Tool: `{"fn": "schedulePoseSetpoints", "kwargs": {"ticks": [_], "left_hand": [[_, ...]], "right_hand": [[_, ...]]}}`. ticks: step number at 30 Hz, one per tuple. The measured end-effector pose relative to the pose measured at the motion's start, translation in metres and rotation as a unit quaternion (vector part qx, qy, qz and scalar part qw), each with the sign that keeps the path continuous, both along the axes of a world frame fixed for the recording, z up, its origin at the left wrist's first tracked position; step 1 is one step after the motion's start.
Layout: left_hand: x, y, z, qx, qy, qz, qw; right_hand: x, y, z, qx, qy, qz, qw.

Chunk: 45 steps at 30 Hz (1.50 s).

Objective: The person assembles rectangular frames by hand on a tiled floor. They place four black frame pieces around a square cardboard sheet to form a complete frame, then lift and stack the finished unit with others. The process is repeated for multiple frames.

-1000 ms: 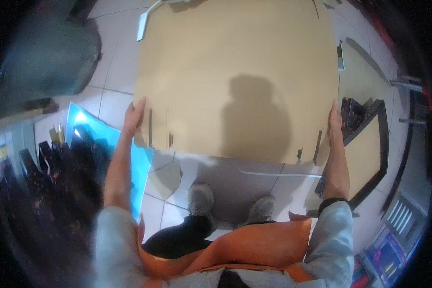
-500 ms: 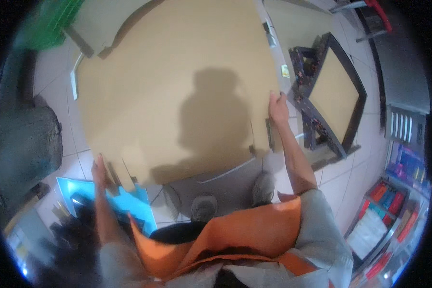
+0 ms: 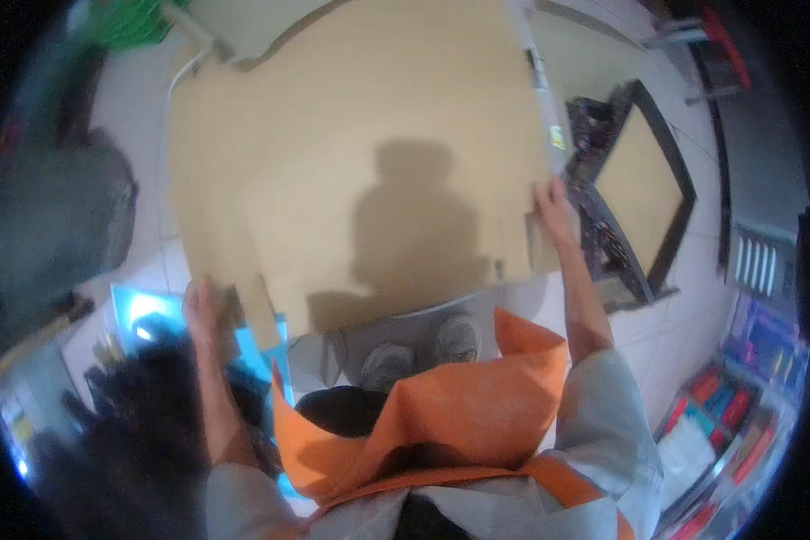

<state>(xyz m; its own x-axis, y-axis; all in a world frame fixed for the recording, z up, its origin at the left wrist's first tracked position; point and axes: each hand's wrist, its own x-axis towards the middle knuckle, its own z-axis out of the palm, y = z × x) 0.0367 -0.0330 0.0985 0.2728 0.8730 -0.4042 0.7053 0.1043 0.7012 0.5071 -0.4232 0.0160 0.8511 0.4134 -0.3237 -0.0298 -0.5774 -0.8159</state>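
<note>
A large flat tan board (image 3: 279, 153) with notched corners spreads out in front of me, and a dark shadow falls across its middle. Fingers of my left hand (image 3: 202, 308) are closed on the board's near left corner, beside a narrow slot. On the opposite side, my right hand (image 3: 553, 207) grips the right edge, higher up than the left hand. The undersides of both grips are hidden. Close to my right hand, a dark patterned frame with a tan panel (image 3: 643, 193) leans at an angle.
Behind the board's far left part is a pale curved panel (image 3: 261, 27). A dark padded piece (image 3: 58, 216) stands at the left, near a bright blue sheet (image 3: 139, 315). At lower right is a bin of red and teal items (image 3: 715, 396). My shoes (image 3: 389, 364) stand on pale tiles.
The whole view has shifted, with most things sitting further right in the picture. Both hands keep their hold on the board. My shoes appear closer together, and the orange apron has swung upward.
</note>
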Motion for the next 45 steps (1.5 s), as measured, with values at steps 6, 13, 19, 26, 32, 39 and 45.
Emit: {"fn": "schedulePoseSetpoints", "kwargs": {"ticks": [6,13,19,26,32,39,45], "left_hand": [[-0.038,-0.050,0.028,-0.122,-0.026,0.044,0.991],[-0.039,-0.005,-0.024,-0.141,-0.152,0.128,0.970],[-0.009,0.021,0.003,-0.034,-0.037,-0.127,0.991],[-0.058,-0.002,0.003,-0.369,0.138,-0.194,0.898],[-0.006,0.022,-0.026,-0.307,-0.155,0.064,0.937],[-0.019,-0.016,-0.042,-0.034,0.091,-0.106,0.990],[0.061,-0.084,-0.060,0.239,0.221,-0.111,0.939]], "right_hand": [[0.007,-0.094,0.012,0.045,0.071,-0.148,0.985],[-0.004,-0.021,0.030,-0.007,0.124,-0.058,0.990],[0.018,-0.041,0.041,-0.004,0.160,-0.001,0.987],[-0.004,-0.096,0.103,-0.054,0.266,0.123,0.955],[-0.007,-0.065,0.059,0.003,0.296,-0.014,0.955],[-0.044,-0.064,0.056,-0.342,-0.029,0.169,0.924],[-0.118,0.003,0.036,-0.403,-0.363,0.123,0.831]]}}
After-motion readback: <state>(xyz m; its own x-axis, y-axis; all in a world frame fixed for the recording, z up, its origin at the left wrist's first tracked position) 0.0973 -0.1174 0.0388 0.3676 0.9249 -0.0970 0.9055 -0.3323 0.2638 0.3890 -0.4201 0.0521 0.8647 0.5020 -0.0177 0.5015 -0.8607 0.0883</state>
